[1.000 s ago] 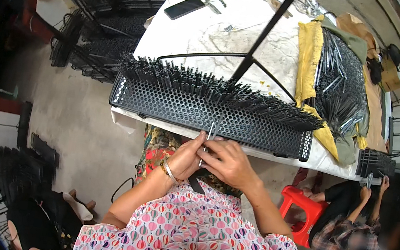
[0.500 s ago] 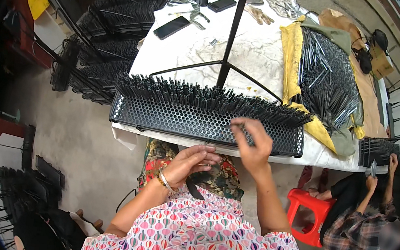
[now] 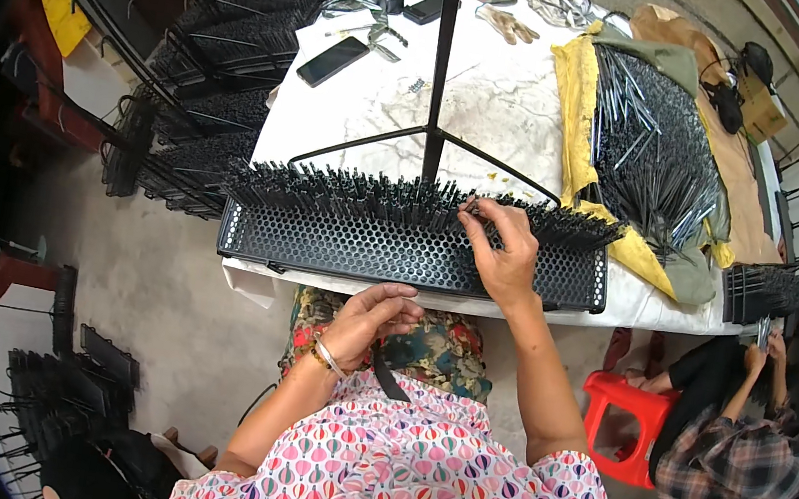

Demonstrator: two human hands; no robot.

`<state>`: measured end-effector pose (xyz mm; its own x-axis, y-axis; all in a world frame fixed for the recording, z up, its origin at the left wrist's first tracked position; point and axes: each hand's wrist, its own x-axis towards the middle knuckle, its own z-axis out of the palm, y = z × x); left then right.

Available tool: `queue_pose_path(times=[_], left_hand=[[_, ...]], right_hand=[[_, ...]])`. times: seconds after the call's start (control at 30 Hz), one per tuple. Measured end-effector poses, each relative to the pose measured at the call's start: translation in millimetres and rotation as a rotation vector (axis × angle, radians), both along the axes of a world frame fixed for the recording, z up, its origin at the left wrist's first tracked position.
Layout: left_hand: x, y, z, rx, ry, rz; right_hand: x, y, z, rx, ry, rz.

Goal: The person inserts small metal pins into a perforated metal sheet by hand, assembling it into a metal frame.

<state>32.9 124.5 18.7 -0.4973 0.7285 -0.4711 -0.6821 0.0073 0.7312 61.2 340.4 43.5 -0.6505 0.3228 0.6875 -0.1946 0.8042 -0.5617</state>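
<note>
A long black perforated metal tray [image 3: 350, 245] lies along the table's near edge. Thin black rods [image 3: 346, 192] stand upright in its holes, crowded along the far side; the near rows of holes are bare. Thumb and fingertips of my right hand [image 3: 506, 248] are pinched together at the front of the rods, right of the middle. Whatever small piece is between them cannot be made out. My left hand [image 3: 372, 319], loosely stretched with fingers apart from the thumb, hovers just in front of the tray's near edge with nothing visible in it.
A black post [image 3: 441, 73] with two slanting braces rises behind the rods. To the right, a yellow-edged sack [image 3: 650, 151] holds many loose rods. Phones [image 3: 332, 61] and a glove [image 3: 508, 27] lie farther back. Another person [image 3: 736, 455] sits by a red stool [image 3: 624, 425].
My right hand has moved away from me, from over the bare holes to the standing rods. The left hand has barely shifted. The whole view has turned slightly.
</note>
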Motion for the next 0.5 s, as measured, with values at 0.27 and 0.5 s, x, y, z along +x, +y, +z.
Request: queue_pose_path(times=[0.27, 0.5], left_hand=[[-0.6, 1.2, -1.7, -0.05, -0.03, -0.004], [-0.5, 3.5, -4.3, -0.038, -0.032, -0.007]], right_hand=[[-2.0, -1.6, -1.8, 0.054, 0.015, 0.003], [-4.6, 1.4, -4.5, 0.112, 0.071, 0.036]])
